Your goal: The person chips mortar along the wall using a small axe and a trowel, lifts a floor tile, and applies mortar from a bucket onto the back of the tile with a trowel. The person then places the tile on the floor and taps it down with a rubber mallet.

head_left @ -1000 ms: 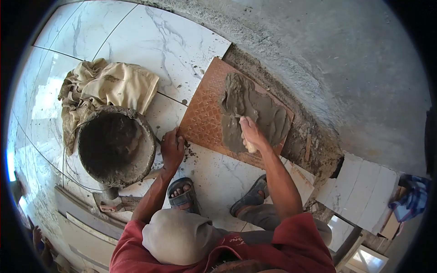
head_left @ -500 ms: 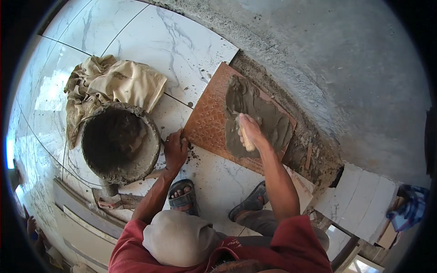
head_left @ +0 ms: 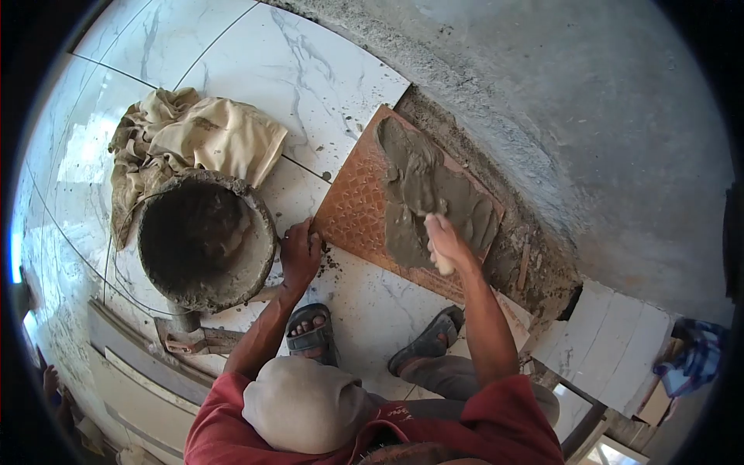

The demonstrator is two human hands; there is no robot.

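Note:
My right hand (head_left: 447,242) is wrapped round the pale wooden handle (head_left: 443,263) of a trowel, whose blade is hidden against the mortar. Grey wet mortar (head_left: 411,174) covers the right part of a brown tile (head_left: 353,198) that lies with its patterned back up. My left hand (head_left: 301,252) touches the tile's left corner with its fingertips, and its fingers are bent. Just left of that hand stands a bucket (head_left: 267,263) crusted with mortar, with a little mortar inside.
A stained beige cloth (head_left: 225,143) lies behind the bucket on white marbled tiles (head_left: 310,70). Rough rubble (head_left: 542,275) runs along the grey wall (head_left: 620,139). A red-handled tool (head_left: 182,347) lies lower left. Another person's hand (head_left: 50,380) shows at the left edge.
My right hand first moved slightly left, then right and down across the mortar, leaving its surface reshaped. My left hand stays at the tile's corner.

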